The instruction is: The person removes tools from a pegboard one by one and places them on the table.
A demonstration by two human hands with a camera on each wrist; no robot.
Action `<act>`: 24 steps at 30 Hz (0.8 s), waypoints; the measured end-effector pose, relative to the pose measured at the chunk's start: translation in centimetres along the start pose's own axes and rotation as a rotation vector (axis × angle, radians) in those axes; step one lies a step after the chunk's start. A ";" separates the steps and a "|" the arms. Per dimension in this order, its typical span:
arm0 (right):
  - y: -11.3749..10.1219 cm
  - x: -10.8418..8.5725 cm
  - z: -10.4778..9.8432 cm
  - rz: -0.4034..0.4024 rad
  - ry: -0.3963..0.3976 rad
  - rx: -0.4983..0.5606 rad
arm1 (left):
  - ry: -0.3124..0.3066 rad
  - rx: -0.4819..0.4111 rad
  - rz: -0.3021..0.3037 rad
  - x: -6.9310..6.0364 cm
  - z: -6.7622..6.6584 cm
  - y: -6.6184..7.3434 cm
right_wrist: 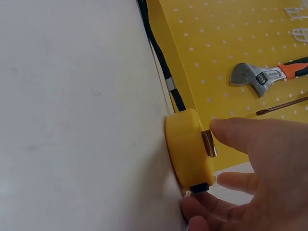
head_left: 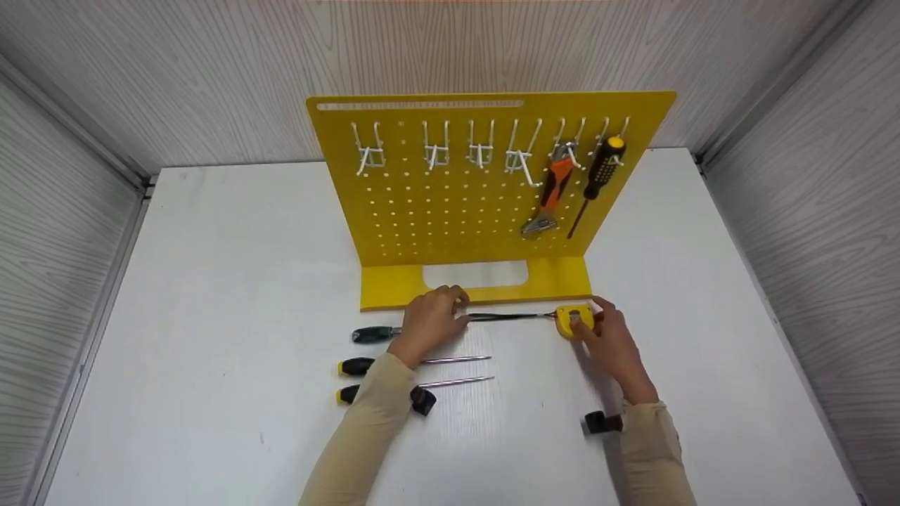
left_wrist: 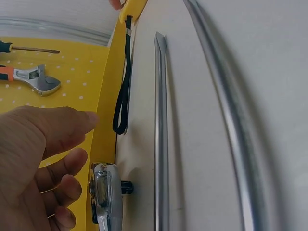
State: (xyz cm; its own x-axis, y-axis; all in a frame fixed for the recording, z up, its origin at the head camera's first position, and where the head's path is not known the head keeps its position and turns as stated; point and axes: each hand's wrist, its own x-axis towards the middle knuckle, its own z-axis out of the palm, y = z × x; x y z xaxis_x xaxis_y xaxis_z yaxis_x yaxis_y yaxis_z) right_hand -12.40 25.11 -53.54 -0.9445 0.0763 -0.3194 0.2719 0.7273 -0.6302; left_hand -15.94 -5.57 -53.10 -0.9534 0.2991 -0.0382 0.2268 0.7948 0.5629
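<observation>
Curling round the yellow tape measure (head_left: 564,320), the right hand (head_left: 610,344) has its thumb on the near side and a finger on the far side. The tape measure is just in front of the right end of the yellow board's foot, over the white table (head_left: 232,281); whether it rests flat or is slightly lifted is hard to make out. Its black strap (head_left: 512,316) stretches away to the left, towards the left hand (head_left: 430,323).

The left hand is relaxed and grasps nothing, its fingers loosely bent beside the chrome head of a ratchet (left_wrist: 108,197). A dark green handle (head_left: 373,334) shows to the left of that hand. Nearer the person, one screwdriver (head_left: 357,366) and another screwdriver (head_left: 349,394) lie side by side, shafts pointing right, partly hidden by the left arm.

Behind them stands the yellow pegboard (head_left: 450,204), with white hooks (head_left: 436,151) along its upper part. An adjustable wrench (head_left: 555,183) with an orange and black grip hangs towards the right, and a black-handled screwdriver (head_left: 601,169) hangs beside it, both tilted.
</observation>
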 end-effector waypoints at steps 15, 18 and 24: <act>-0.8 -0.5 -0.9 -0.055 0.130 0.180 | 0.087 -0.150 -0.010 0.4 -1.4 0.6; -1.1 -0.4 -0.7 -0.069 0.151 0.206 | 0.108 -0.181 0.002 0.6 -1.7 1.1; -2.7 0.0 -0.3 -0.094 0.148 0.281 | 0.116 -0.261 0.010 0.8 -2.1 1.9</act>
State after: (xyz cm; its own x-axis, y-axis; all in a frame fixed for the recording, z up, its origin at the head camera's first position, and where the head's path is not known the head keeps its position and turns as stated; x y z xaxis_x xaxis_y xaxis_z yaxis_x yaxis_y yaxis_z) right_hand -13.19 23.40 -51.63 -0.9789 0.1309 -0.1572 0.2028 0.5207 -0.8293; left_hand -16.72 -4.90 -50.36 -0.9712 0.2319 0.0546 0.1918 0.6250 0.7567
